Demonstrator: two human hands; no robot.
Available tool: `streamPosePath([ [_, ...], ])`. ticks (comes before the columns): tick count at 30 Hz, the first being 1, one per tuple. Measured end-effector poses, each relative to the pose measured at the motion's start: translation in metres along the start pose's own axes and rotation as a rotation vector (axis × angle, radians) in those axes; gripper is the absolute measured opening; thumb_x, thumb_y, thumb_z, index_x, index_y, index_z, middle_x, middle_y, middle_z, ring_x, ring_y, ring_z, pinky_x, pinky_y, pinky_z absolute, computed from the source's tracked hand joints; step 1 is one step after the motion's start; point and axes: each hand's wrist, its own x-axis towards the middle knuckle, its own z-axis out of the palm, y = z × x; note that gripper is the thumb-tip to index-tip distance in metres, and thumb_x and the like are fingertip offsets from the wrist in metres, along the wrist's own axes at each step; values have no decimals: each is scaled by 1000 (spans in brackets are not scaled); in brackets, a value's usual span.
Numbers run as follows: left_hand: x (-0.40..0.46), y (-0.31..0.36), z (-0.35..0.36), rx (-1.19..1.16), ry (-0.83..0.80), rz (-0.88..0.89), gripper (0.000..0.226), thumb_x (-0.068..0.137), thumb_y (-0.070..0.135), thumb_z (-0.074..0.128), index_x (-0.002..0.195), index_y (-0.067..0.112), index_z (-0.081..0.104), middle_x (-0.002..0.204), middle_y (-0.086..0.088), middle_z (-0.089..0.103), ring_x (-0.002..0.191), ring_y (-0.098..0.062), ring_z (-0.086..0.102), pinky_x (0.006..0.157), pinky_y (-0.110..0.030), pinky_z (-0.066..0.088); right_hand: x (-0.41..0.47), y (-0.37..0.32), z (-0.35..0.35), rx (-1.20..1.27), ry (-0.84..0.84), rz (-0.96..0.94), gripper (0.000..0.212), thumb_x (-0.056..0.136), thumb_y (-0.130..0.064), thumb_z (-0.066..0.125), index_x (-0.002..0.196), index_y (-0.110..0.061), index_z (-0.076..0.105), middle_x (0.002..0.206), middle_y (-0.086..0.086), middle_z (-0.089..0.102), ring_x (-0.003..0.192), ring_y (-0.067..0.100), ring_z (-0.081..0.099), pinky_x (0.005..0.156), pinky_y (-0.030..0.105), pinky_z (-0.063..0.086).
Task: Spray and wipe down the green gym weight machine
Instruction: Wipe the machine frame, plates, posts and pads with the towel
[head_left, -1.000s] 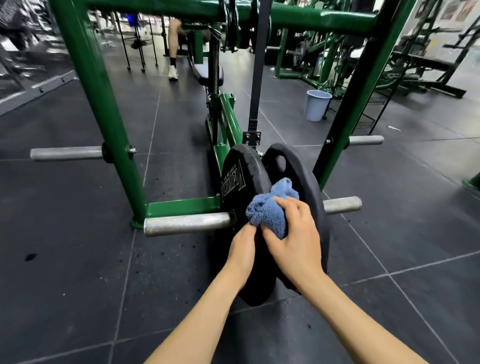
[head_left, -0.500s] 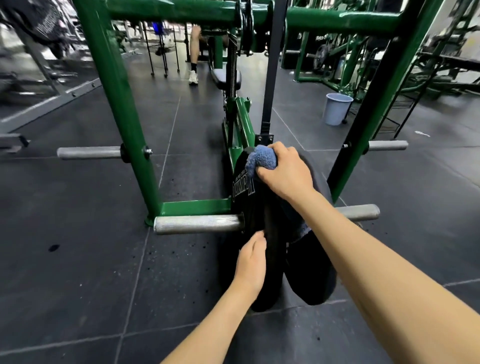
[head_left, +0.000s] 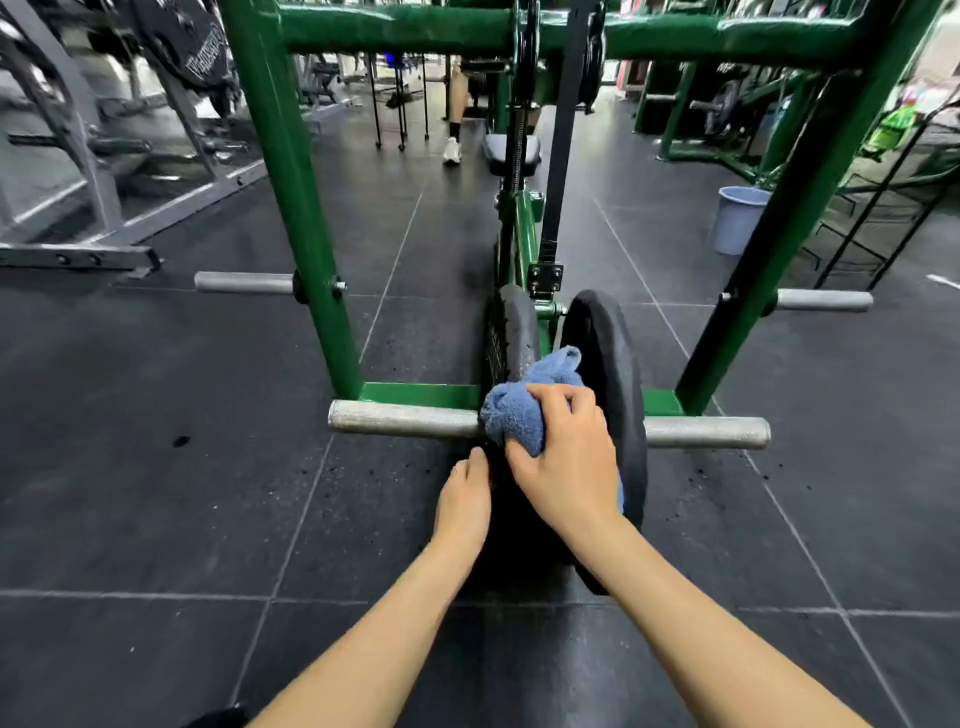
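Wiping: right hand (head_left: 566, 457) grips blue cloth (head_left: 524, 415) on left plate (head_left: 511, 332) rim — press firmly
Bracing: left hand (head_left: 465, 499), fingers straight, steadies plate — hold

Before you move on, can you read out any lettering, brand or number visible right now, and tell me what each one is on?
Black plate hanging top left: white outlined lettering, too blurred to read.
Left weight plate on the green machine: raised marks on its left face, seen edge-on, unreadable.
Green frame top right: faint white marks, too small to read.
Blue cloth, bucket: no text visible.
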Motion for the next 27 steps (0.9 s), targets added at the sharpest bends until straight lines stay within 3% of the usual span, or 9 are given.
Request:
streamPosePath([
  [3,-11,34,7,55,18,72,65,82,62,32,128,22,55,133,-13,56,125,-33,49,109,-47,36,19,2,-11,93,9,95,45,78,-26,67,121,-25,57,118,2,53,104,25,54,74,31,39],
  [7,-17,60,21,304,171,296,46,100,40,27,142,27,41,141,-2,39,129,-25,39,108,-37,30,66,0,-15,61,-18,121,45,80,-36,65,123,-29,55,123,3,52,109,26,53,77,32,39],
  [10,-7,57,32,336,100,390,52,98,40,38,149,29,29,147,-1,41,131,-28,42,106,-41,36,97,-2,-14,46,-61,167,43,79,-39,64,120,-29,55,120,5,52,108,30,54,75,31,36],
  [13,3,43,37,370,153,427,61,95,42,48,150,26,28,148,-1,42,132,-27,42,106,-41,37,117,-4,-5,2,-113,174,40,79,-40,63,116,-28,54,115,7,51,102,33,56,73,32,37],
  [19,9,31,35,314,102,436,79,77,35,65,144,41,24,129,4,60,114,-25,58,91,-41,50,88,0,3,6,-22,80,39,78,-37,64,114,-25,56,113,6,52,96,33,56,71,35,42],
  [22,7,28,30,359,108,451,71,78,18,70,141,27,38,124,1,63,109,-21,62,90,-35,52,55,1,7,-153,62,-73,43,73,-36,67,113,-20,60,113,11,55,91,38,55,71,40,47],
  [24,6,28,30,459,227,544,55,78,12,68,130,17,53,119,-3,65,102,-19,65,85,-28,54,49,-3,12,-293,135,-178,43,67,-36,70,104,-16,62,103,16,57,80,38,54,63,38,43],
  [25,7,28,30,522,262,590,52,78,17,65,128,18,53,118,-4,65,100,-22,65,82,-28,54,55,-6,12,-342,156,-205,42,66,-36,71,101,-15,63,98,16,57,77,37,54,60,35,39],
  [27,2,30,28,483,169,514,69,75,32,61,140,33,36,129,2,60,111,-27,59,90,-37,50,80,-13,11,-410,103,-175,41,69,-38,69,101,-15,60,100,15,56,83,37,54,62,34,30],
])
